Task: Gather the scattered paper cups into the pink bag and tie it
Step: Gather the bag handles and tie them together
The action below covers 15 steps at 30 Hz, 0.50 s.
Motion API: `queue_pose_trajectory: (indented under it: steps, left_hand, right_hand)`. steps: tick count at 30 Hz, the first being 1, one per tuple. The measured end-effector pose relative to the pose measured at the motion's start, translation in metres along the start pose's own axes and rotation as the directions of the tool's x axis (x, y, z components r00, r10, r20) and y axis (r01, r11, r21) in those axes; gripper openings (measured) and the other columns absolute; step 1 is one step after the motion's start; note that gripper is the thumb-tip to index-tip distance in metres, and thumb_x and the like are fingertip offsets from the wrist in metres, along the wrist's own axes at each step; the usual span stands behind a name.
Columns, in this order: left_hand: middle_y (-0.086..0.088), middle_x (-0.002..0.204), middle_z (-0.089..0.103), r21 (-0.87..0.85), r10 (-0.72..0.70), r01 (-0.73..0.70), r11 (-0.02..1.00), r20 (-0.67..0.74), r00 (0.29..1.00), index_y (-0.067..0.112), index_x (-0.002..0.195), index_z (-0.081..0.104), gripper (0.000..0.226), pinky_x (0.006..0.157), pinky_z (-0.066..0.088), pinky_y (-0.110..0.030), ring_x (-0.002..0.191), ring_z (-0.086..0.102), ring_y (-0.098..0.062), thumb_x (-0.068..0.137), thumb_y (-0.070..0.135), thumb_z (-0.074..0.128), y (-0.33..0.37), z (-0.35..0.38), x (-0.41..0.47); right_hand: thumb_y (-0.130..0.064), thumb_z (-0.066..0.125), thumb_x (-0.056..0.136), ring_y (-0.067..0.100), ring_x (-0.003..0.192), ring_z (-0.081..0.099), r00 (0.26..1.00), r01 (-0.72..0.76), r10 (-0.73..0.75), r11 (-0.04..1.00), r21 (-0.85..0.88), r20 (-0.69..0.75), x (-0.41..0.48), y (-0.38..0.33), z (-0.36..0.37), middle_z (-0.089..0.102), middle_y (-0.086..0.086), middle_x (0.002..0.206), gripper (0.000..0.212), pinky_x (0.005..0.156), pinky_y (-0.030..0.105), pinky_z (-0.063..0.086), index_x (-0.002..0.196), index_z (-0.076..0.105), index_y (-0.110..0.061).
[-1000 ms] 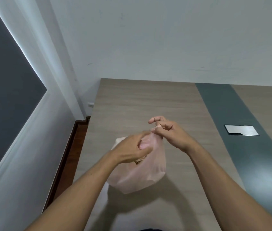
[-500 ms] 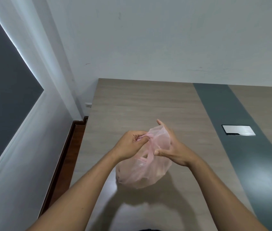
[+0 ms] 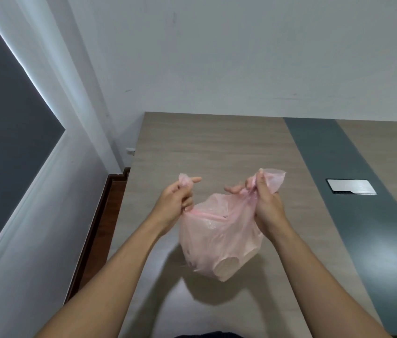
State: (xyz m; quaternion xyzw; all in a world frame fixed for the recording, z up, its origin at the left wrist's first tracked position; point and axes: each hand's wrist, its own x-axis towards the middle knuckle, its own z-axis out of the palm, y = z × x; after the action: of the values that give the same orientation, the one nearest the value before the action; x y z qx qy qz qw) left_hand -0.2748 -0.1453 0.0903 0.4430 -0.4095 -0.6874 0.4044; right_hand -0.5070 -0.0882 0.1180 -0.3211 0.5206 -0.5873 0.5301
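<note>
Plastic of the pink bag looks thin, light, slippery; holding paper cups, it hangs over the surface, fingers of left hand and right hand pinching its handles, the best hold.

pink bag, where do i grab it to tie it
By its two handle loops, one from each side, as the left hand and right hand grip them now. The pink bag sags with cups below, so the loops are the only slack ends to knot.
</note>
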Motion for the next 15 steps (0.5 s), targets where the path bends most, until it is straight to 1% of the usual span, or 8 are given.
queue_pose_trajectory:
  steps: [2,3,4,6,8,11,13,15]
  left_hand:
    - [-0.001,0.074,0.047,-0.152,-0.013,0.003,0.988,-0.069,0.998,-0.01,0.142,0.063,0.04,0.057,0.049,-0.022,0.062,0.048,-0.013,0.123,0.014,0.036,0.003,-0.005,0.001]
    - [-0.003,0.078,0.057,-0.207,0.002,-0.022,0.978,-0.097,0.995,-0.006,0.136,0.067,0.042,0.065,0.058,-0.023,0.07,0.058,-0.017,0.124,0.017,0.034,0.004,-0.008,0.001]
    - [-0.004,0.086,0.068,-0.235,0.017,-0.046,0.971,-0.126,0.992,-0.001,0.133,0.07,0.044,0.078,0.064,-0.026,0.082,0.068,-0.02,0.124,0.023,0.033,0.005,-0.009,0.001]
    - [-0.008,0.117,0.081,-0.217,0.046,-0.081,0.973,-0.164,0.985,0.008,0.139,0.07,0.053,0.105,0.061,-0.034,0.114,0.078,-0.02,0.122,0.043,0.034,0.001,-0.014,0.002]
    - [-0.002,0.145,0.076,-0.135,0.055,-0.077,0.988,-0.157,0.986,0.019,0.156,0.061,0.077,0.118,0.054,-0.038,0.135,0.072,-0.014,0.107,0.074,0.038,-0.01,-0.02,-0.006]
    - [0.004,0.147,0.075,0.078,0.039,-0.033,0.996,-0.076,0.996,0.027,0.154,0.061,0.105,0.121,0.052,-0.039,0.14,0.068,-0.013,0.08,0.1,0.049,-0.038,-0.026,-0.023]
    - [0.009,0.141,0.079,0.239,0.037,-0.044,0.97,0.035,0.999,0.028,0.145,0.068,0.11,0.115,0.055,-0.029,0.135,0.071,-0.009,0.068,0.106,0.055,-0.051,-0.026,-0.032]
    - [0.015,0.137,0.08,0.274,0.032,-0.053,0.96,0.08,0.996,0.03,0.137,0.072,0.106,0.111,0.057,-0.024,0.131,0.073,-0.006,0.065,0.107,0.061,-0.051,-0.017,-0.034]
  right_hand:
    - [-0.055,0.044,0.115,0.024,0.056,0.064,0.999,-0.042,0.046,0.985,0.168,-0.019,0.005,-0.007,0.001,0.05,0.008,0.061,0.056,0.086,0.042,0.064,0.076,0.054,-0.017]
    - [-0.056,0.043,0.116,0.018,0.044,0.047,0.998,-0.056,0.061,0.98,0.189,-0.021,0.007,-0.011,0.001,0.038,0.001,0.056,0.056,0.077,0.038,0.063,0.074,0.052,-0.02]
    - [-0.056,0.043,0.116,0.015,0.041,0.034,0.997,-0.062,0.068,0.976,0.209,-0.021,0.008,-0.014,0.002,0.03,-0.003,0.054,0.056,0.068,0.034,0.06,0.073,0.051,-0.022]
    - [-0.057,0.043,0.115,0.012,0.042,0.024,0.997,-0.074,0.082,0.958,0.276,-0.015,0.01,-0.019,0.005,0.024,-0.005,0.055,0.055,0.056,0.029,0.048,0.073,0.05,-0.023]
    - [-0.057,0.044,0.115,0.011,0.044,0.022,0.996,-0.082,0.092,0.932,0.353,-0.012,0.01,-0.025,0.009,0.024,-0.006,0.057,0.054,0.054,0.027,0.043,0.073,0.05,-0.024]
    - [-0.057,0.045,0.115,0.01,0.044,0.024,0.996,-0.084,0.085,0.89,0.448,0.019,0.011,-0.034,0.015,0.026,-0.008,0.057,0.054,0.056,0.026,0.045,0.073,0.051,-0.024]
    - [-0.056,0.043,0.116,0.01,0.044,0.025,0.996,-0.085,0.073,0.872,0.483,0.043,0.01,-0.04,0.019,0.027,-0.009,0.057,0.053,0.058,0.026,0.046,0.073,0.05,-0.024]
    - [-0.056,0.042,0.116,0.011,0.043,0.025,0.996,-0.088,0.073,0.858,0.506,0.05,0.01,-0.044,0.022,0.027,-0.009,0.057,0.053,0.061,0.027,0.047,0.074,0.049,-0.024]
